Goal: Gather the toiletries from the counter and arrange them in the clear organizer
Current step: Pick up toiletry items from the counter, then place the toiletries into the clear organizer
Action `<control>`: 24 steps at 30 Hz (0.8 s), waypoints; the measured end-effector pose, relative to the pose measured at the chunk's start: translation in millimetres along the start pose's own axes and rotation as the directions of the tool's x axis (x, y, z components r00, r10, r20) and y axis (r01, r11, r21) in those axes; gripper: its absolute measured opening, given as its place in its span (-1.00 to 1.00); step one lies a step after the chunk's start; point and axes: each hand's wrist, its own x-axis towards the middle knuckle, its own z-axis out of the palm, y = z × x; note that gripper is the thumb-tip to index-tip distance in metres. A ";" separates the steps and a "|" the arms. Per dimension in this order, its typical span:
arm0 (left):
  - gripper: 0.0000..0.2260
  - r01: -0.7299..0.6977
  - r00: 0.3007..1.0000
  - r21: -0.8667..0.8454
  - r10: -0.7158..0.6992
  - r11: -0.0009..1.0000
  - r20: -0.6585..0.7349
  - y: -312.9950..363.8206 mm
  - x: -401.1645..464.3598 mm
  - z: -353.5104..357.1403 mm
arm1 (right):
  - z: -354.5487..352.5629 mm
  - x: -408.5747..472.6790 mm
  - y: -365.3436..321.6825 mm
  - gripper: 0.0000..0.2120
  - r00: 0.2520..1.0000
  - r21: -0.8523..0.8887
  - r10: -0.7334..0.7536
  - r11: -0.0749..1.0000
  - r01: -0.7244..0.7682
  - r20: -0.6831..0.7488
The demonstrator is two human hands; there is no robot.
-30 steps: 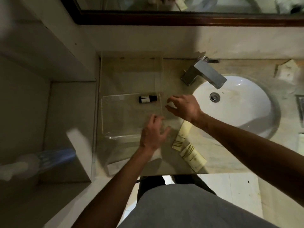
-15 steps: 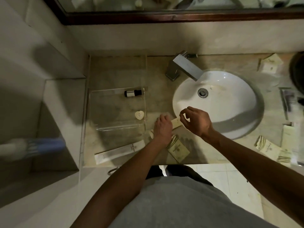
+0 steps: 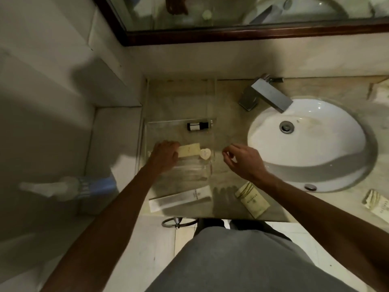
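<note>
1. My left hand [image 3: 165, 153] is inside the clear organizer [image 3: 147, 144], fingers closed on one end of a pale yellow sachet [image 3: 189, 150].
2. The sachet's long axis runs left to right across the view. Its free end points right, toward the sink [image 3: 315, 144], and sits just beside a small white heart-shaped soap [image 3: 205, 153].
3. I cannot tell whether the sachet is touching the organizer floor or held just above it.
4. A small dark bottle [image 3: 197, 126] lies on its side near the organizer's far wall. Its long axis also runs left to right, with the dark cap end pointing right.
5. My right hand [image 3: 244, 161] hovers over the table [image 3: 227, 114] between the organizer and the sink. Its fingers are loosely curled with thumb and forefinger apart, and I see nothing in it.
6. On the table in front of the organizer lies a long white tube [image 3: 181, 198], its long axis roughly left to right and slightly tilted.
7. A yellow packet [image 3: 252, 199] lies near the table's front edge, below my right wrist, set diagonally.
8. More packets [image 3: 376, 204] sit at the far right edge, well apart from the organizer.
</note>
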 end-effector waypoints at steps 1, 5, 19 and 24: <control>-0.60 -0.002 0.999 0.020 0.001 1.000 0.050 -5.7 0.7 4.7 | 3.7 3.9 -4.0 -0.89 0.999 0.004 -0.015 1.000 0.015 0.036; -0.60 0.004 0.999 -0.050 -0.002 0.999 0.041 -16.8 -1.1 17.7 | 12.7 14.2 -9.9 -0.86 0.992 -0.018 -0.047 0.999 0.049 0.114; -0.63 0.070 0.900 -0.472 -0.260 0.879 -0.350 -52.2 -8.5 -14.3 | 21.9 30.4 -25.5 -0.84 0.994 -0.088 -0.008 0.996 0.018 0.113; -0.78 0.021 0.999 -0.097 -0.016 0.995 0.044 -23.7 4.8 -3.6 | 19.6 27.7 -15.6 -0.60 0.988 -0.230 -0.002 0.973 0.038 0.153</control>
